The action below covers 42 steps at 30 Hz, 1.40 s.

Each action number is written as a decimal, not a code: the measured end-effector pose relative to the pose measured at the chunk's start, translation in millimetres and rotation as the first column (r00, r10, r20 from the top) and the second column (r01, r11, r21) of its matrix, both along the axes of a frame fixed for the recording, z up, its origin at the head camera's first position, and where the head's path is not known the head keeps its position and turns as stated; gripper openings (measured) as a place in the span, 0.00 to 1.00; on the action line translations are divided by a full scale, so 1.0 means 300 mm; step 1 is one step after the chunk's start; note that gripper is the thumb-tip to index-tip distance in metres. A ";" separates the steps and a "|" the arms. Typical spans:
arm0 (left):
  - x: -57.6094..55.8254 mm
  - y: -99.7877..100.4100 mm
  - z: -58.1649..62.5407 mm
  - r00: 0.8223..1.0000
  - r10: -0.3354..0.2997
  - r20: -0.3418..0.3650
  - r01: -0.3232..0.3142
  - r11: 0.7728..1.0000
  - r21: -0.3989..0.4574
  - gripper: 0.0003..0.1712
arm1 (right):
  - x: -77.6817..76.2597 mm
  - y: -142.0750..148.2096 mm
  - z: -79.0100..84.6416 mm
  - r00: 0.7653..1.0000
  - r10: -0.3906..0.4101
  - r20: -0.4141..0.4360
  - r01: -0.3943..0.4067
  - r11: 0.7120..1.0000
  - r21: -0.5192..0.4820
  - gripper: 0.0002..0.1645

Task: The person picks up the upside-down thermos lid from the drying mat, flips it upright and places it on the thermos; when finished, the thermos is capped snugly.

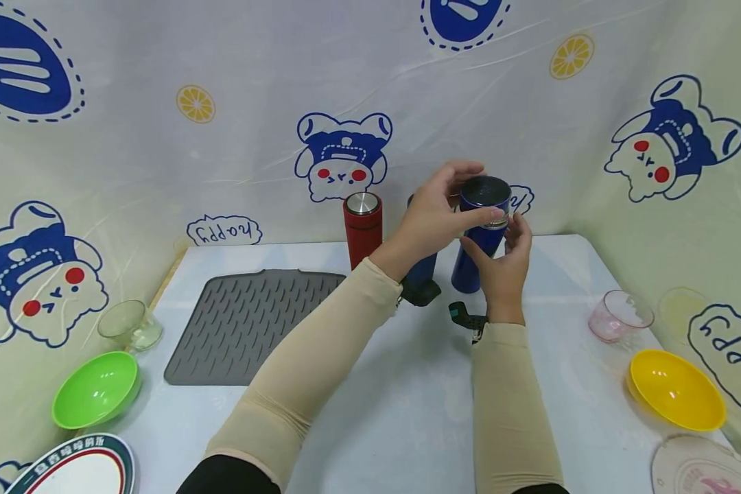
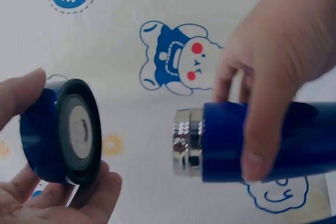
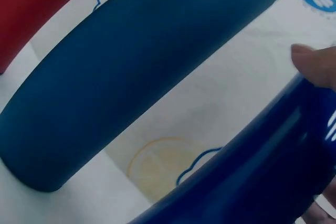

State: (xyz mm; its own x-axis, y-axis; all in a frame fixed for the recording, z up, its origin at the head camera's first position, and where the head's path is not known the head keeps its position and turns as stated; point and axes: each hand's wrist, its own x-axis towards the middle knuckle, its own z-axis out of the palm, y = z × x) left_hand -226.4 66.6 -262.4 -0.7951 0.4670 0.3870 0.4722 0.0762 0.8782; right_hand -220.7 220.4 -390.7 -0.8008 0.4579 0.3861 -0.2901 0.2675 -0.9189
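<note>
My left hand (image 1: 432, 216) holds a round dark-blue lid (image 2: 42, 129) by its rim, its inner side showing in the left wrist view. My right hand (image 1: 508, 271) grips a glossy blue thermos bottle (image 1: 467, 271) near its top. The bottle's bare metal neck (image 2: 188, 142) faces the lid across a gap in the left wrist view. Just left of this bottle stands a second, matte blue thermos (image 3: 142, 72), partly hidden behind my left wrist in the head view. Further left is a red thermos (image 1: 363, 233) with a silver top.
A grey ribbed mat (image 1: 253, 329) lies left on the white table (image 1: 401, 398). Along the left edge are a glass cup (image 1: 130, 326), green bowl (image 1: 97, 391) and rimmed plate (image 1: 80, 473). At the right are a pinkish glass (image 1: 617, 319), yellow bowl (image 1: 676, 391) and pale plate (image 1: 707, 466).
</note>
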 end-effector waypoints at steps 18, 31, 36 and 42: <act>-0.074 0.165 -0.097 0.991 0.129 -0.037 -0.133 0.978 -0.158 0.39 | -0.051 0.016 -0.170 0.993 -0.010 0.116 0.005 0.999 0.043 0.47; -0.102 0.193 -0.124 0.986 0.151 -0.068 -0.162 0.963 -0.215 0.39 | -0.055 0.017 -0.163 0.989 0.012 0.147 -0.013 1.000 0.005 0.47; -0.113 0.195 -0.149 0.983 0.174 -0.064 -0.184 0.954 -0.235 0.40 | -0.059 0.017 -0.166 0.989 0.014 0.149 -0.013 1.000 -0.005 0.47; -0.118 0.195 -0.163 0.981 0.192 -0.032 -0.194 0.954 -0.230 0.40 | -0.063 0.011 -0.171 0.990 0.010 0.144 -0.009 1.000 -0.012 0.46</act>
